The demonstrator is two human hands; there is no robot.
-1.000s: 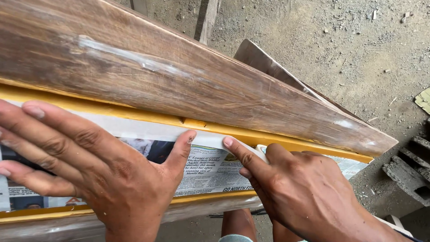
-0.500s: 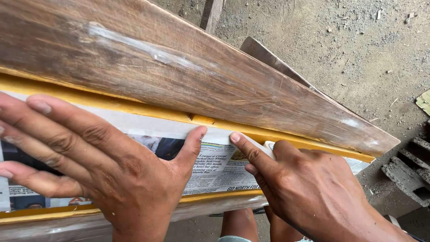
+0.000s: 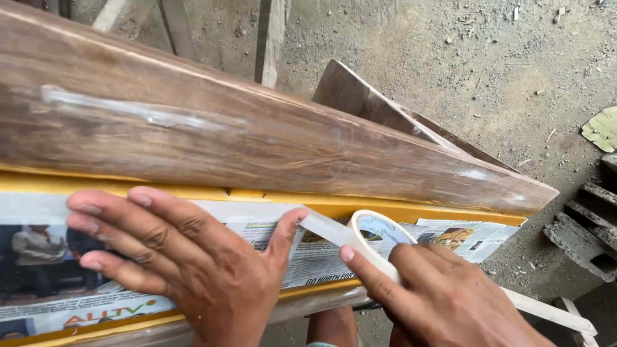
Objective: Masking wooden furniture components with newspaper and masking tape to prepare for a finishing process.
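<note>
Change: tape roll (image 3: 379,234) now lifted into view, strip pulled out along newspaper (image 3: 308,257).
Left hand (image 3: 193,270): fingers spread, pressing flat.
Right hand (image 3: 443,299): clamped on roll.

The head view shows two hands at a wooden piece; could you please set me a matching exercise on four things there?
Things:
1. left hand
2. right hand
3. yellow strip
4. wooden plank

States:
A. brown, streaked, above the yellow
B. holds a roll of masking tape
C. pressed flat on newspaper
D. runs along the newspaper's upper edge

Pairs: 1-C, 2-B, 3-D, 4-A
</note>
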